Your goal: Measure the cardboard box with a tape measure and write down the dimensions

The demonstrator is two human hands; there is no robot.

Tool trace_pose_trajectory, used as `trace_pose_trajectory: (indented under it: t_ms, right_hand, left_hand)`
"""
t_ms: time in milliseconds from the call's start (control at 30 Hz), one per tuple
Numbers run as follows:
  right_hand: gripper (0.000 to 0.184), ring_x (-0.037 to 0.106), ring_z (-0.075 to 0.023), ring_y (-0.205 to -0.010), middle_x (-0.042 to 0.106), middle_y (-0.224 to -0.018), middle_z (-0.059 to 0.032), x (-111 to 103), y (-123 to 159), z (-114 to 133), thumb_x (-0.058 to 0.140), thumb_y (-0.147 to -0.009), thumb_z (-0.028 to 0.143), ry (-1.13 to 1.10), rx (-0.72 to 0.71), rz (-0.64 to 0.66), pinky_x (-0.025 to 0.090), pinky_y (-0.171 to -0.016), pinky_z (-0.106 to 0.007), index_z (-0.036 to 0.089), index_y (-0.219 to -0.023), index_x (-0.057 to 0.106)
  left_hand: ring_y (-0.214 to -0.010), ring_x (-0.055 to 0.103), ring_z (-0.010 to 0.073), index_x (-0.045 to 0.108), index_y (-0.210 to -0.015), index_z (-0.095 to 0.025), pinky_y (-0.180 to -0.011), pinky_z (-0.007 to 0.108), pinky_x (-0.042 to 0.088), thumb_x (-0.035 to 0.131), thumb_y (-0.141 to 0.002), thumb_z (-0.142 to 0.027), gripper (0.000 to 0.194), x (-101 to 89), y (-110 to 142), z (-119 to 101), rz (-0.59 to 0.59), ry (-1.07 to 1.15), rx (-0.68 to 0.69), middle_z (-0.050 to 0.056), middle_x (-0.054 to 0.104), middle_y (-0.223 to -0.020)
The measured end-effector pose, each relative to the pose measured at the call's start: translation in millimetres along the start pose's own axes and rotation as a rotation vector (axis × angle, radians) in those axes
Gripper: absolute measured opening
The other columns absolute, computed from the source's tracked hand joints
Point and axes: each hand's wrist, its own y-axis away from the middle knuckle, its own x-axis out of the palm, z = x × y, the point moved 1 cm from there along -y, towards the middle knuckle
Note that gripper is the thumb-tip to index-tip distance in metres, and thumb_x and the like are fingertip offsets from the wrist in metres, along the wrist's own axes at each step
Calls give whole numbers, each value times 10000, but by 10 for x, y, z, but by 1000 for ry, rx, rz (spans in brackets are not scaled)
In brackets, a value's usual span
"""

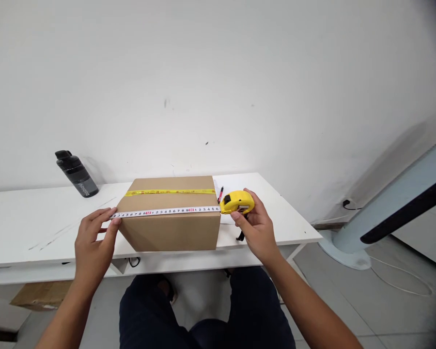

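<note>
A brown cardboard box [174, 233] with a strip of yellow printed tape [167, 192] across its top sits on the white table. My right hand [256, 225] grips the yellow case of a tape measure [244, 198] just beyond the box's right end. Its white blade [170, 212] stretches left along the near top edge of the box, the numbers facing up. At the box's left end, my left hand [98, 235] pinches the blade's tip between thumb and fingers; the tip itself is hidden. A black strap hangs below the case.
A dark water bottle [78, 174] stands at the back left of the white table [283, 218]. Right of the box lie a red-and-black pen [221, 193] and white paper [232, 184], partly covered. A pale column-shaped appliance [392, 208] stands on the floor at right. Another carton [41, 294] is under the table.
</note>
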Motion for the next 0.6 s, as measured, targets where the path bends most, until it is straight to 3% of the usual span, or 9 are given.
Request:
trace_pose_trajectory:
  t_ms: [100, 200, 300, 367, 467, 600]
  right_hand:
    - [654, 682, -190, -1007, 718, -1217, -51, 5, 3, 26, 813, -832, 386, -39, 4, 2, 604, -868, -307, 277, -1428, 566]
    - [622, 690, -227, -1126, 715, -1290, -71, -51, 152, 51, 824, -831, 383, -71, 13, -8, 606, -926, -332, 279, -1400, 596]
    - [582, 703, -250, -1162, 718, -1330, -80, -162, 513, -12, 851, -816, 361, -76, 28, 31, 609, -948, -336, 294, -1358, 649]
    - [575, 721, -243, -1132, 735, -1307, -71, -238, 810, -97, 886, -783, 345, -67, 6, 45, 613, -931, -308, 315, -1319, 683]
    - [544, 752, -214, -981, 778, -1161, -58, -293, 1175, -217, 927, -730, 321, -51, 10, 37, 623, -843, -262, 320, -1235, 725]
    - [465, 748, -208, -895, 775, -1040, -60, -242, 1420, -353, 905, -753, 358, -70, 257, 98, 617, -773, -268, 286, -1171, 715]
  left_hand:
    - [-1128, 680, 217, 772, -1075, -250, -917, 378, 602, 635, -947, -498, 310, -40, -10, -9, -48, -8, 37, 45, 715, -1202]
    - [-1050, 698, 193, 761, -987, -241, -968, 379, 567, 694, -945, -370, 151, -184, 100, -193, -129, -29, 299, 35, 730, -1116]
    - [-978, 705, 161, 737, -968, -252, -924, 324, 554, 748, -911, -224, 64, -316, 392, -563, -26, 32, 640, 10, 736, -1009]
    - [-907, 707, 131, 731, -948, -253, -991, 317, 514, 732, -932, -211, 46, -305, 631, -836, 90, 78, 783, -21, 747, -898]
    - [-814, 704, 100, 726, -926, -223, -1056, 317, 462, 687, -967, -190, 66, -111, 932, -1117, 181, 174, 814, -40, 763, -814]
    - [-751, 692, 82, 701, -918, -207, -1074, 318, 431, 630, -994, -162, 114, 261, 1190, -1170, 285, 252, 713, -36, 763, -827]
